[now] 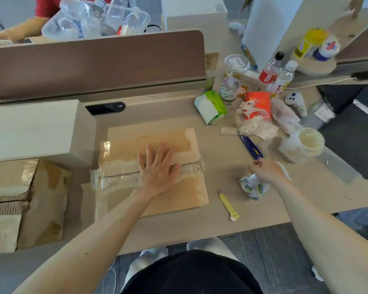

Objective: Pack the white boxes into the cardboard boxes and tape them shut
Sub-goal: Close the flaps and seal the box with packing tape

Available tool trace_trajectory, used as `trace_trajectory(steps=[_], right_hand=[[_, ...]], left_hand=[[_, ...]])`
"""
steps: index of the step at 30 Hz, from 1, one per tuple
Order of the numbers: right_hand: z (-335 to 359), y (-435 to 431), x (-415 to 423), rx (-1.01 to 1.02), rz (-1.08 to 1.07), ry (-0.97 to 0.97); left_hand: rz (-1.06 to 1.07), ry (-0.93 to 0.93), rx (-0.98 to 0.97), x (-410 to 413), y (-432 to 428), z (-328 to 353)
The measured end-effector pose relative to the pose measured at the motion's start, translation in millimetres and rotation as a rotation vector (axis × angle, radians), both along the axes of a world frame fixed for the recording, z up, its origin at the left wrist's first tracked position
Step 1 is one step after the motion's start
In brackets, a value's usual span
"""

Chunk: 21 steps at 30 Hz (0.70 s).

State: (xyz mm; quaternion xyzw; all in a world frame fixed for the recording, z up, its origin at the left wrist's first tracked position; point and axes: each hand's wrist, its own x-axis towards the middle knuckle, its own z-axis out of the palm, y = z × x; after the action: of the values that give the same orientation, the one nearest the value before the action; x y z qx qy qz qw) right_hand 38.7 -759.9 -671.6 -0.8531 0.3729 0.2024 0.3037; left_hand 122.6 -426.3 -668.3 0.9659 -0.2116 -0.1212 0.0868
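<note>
A closed cardboard box (179, 194) lies flat on the desk in front of me, with clear tape (115, 179) running across its middle seam. My left hand (157, 168) rests flat on the seam with the fingers spread. My right hand (263, 169) is to the right of the box and grips a roll of clear tape (252, 186) that sits on the desk. A white box (36, 130) stands at the left, on top of another taped cardboard box (40, 200).
A yellow cutter (228, 205) lies just right of the box, and a blue cutter (251, 148) farther back. Bottles, a green tissue pack (210, 106), an orange bag and a tub crowd the right back. A brown divider (94, 60) closes off the far side; someone's arm shows behind it.
</note>
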Motion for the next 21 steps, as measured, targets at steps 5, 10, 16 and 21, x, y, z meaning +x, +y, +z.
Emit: trace_trajectory(steps=[5, 10, 16, 21], right_hand=[[-24, -20, 1, 0.116, -0.006, 0.152], [-27, -16, 0, 0.375, -0.114, 0.328], [-35, -13, -2, 0.379, -0.098, 0.220], [-39, -13, -2, 0.359, -0.074, 0.183]], left_hand=[[0.054, -0.055, 0.005, -6, -4, -3], [0.107, -0.075, -0.028, -9, -7, -2], [0.136, -0.090, -0.041, -11, -7, -5], [0.145, -0.085, -0.032, -10, -7, -8]])
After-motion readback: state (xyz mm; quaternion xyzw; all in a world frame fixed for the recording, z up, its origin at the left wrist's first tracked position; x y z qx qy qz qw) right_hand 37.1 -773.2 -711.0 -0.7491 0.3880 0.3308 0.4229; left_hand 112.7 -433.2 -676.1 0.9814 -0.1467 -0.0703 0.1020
